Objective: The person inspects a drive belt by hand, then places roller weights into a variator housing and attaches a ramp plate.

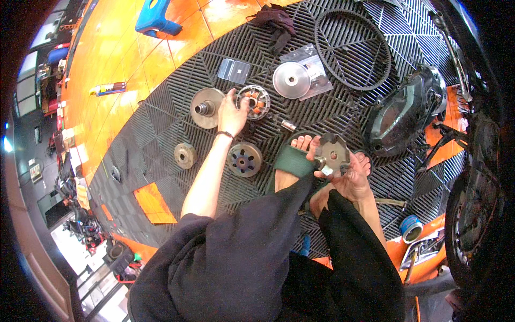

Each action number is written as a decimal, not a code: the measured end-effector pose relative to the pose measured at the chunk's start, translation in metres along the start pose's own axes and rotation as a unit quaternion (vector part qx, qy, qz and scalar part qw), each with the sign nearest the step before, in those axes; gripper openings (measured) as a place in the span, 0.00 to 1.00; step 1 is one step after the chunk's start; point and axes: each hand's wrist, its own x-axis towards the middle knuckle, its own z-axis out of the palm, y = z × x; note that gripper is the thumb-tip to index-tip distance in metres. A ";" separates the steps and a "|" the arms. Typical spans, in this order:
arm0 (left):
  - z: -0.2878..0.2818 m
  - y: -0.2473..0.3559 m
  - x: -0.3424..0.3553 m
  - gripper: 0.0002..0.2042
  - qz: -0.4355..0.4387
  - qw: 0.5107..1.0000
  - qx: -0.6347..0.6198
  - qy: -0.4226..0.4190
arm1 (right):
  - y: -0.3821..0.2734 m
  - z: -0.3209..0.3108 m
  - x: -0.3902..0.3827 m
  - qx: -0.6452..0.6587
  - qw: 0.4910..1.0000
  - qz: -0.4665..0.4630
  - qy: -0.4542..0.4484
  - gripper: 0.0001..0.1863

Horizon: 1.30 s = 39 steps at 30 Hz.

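My left hand (232,115) grips the left rim of a round clutch with orange springs (257,103), which is on the black mat. Beside that hand lies a metal pulley half with a central shaft (206,109). Closer to me are a small metal disc with a hub (184,155) and a round slotted clutch part (244,160). My right hand (351,177) holds up a grey notched variator plate (335,154) with a centre hole, above my sandalled feet. A shiny metal piece (325,166) shows at its lower left; whether it is attached I cannot tell.
Further off lie a shiny pulley disc (291,80), a toothed drive belt (316,37), clear plastic packets (234,70) and a dark glove (274,24). A small metal cylinder (288,125) is mid-mat. Right stands a black engine cover (402,115); a blue-rimmed can (411,229) sits nearby.
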 end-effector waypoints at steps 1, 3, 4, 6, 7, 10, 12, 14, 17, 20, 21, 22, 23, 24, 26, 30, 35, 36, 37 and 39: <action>0.004 0.006 0.000 0.32 0.035 0.997 0.071 0.003 | 0.000 -0.001 0.000 -0.003 1.000 0.003 -0.003 0.50; 0.007 0.010 0.004 0.33 0.006 0.995 0.091 -0.035 | -0.003 0.002 0.001 -0.011 1.000 0.008 -0.011 0.49; 0.008 0.009 0.010 0.33 0.003 0.995 0.089 -0.042 | -0.004 0.003 0.001 -0.007 1.000 0.009 -0.015 0.49; 0.006 0.002 0.017 0.32 0.019 0.996 0.082 -0.042 | -0.005 0.004 0.001 0.005 1.000 0.011 -0.025 0.49; 0.006 -0.004 0.019 0.32 0.002 0.998 0.030 -0.063 | -0.006 0.003 0.001 0.017 0.999 0.013 -0.030 0.48; 0.007 -0.008 0.015 0.28 -0.011 0.994 -0.061 -0.087 | -0.008 0.001 0.003 0.038 0.998 0.017 -0.037 0.47; 0.002 -0.005 0.006 0.24 -0.024 0.977 -0.181 -0.112 | -0.012 0.003 0.003 0.035 0.998 0.015 -0.041 0.47; 0.006 -0.008 0.006 0.20 -0.033 0.943 -0.303 -0.130 | -0.011 0.007 0.002 0.016 0.999 0.002 -0.028 0.44; 0.004 -0.007 -0.010 0.21 -0.056 0.879 -0.452 -0.141 | -0.013 0.010 0.006 -0.085 0.996 0.003 0.011 0.38; 0.002 0.023 -0.033 0.21 -0.106 0.778 -0.586 -0.201 | -0.022 0.016 0.011 -0.230 0.971 -0.022 0.068 0.32; -0.003 0.046 -0.044 0.21 -0.123 0.721 -0.643 -0.227 | -0.026 0.023 0.013 -0.280 0.955 -0.036 0.088 0.30; -0.002 0.053 -0.051 0.22 -0.121 0.706 -0.649 -0.257 | -0.029 0.034 0.019 -0.317 0.940 -0.058 0.113 0.28; 0.003 0.061 -0.060 0.21 -0.126 0.679 -0.672 -0.265 | -0.033 0.043 0.023 -0.396 0.908 -0.077 0.116 0.27; 0.006 0.076 -0.070 0.21 -0.139 0.656 -0.689 -0.276 | -0.038 0.051 0.027 -0.472 0.868 -0.096 0.119 0.26; 0.009 0.106 -0.087 0.21 -0.166 0.617 -0.704 -0.309 | -0.040 0.061 0.032 -0.577 0.791 -0.137 0.150 0.22; 0.016 0.132 -0.107 0.23 -0.175 0.557 -0.720 -0.376 | -0.041 0.062 0.033 -0.721 0.646 -0.188 0.168 0.22; 0.019 0.157 -0.114 0.30 -0.165 0.545 -0.727 -0.383 | -0.046 0.064 0.028 -0.780 0.559 -0.211 0.186 0.22; 0.018 0.159 -0.115 0.30 -0.167 0.538 -0.731 -0.385 | -0.045 0.064 0.028 -0.779 0.558 -0.213 0.188 0.22; 0.018 0.159 -0.115 0.30 -0.169 0.532 -0.734 -0.388 | -0.044 0.063 0.028 -0.779 0.557 -0.214 0.190 0.23; 0.019 0.162 -0.119 0.30 -0.172 0.533 -0.737 -0.379 | -0.043 0.063 0.028 -0.780 0.555 -0.215 0.195 0.23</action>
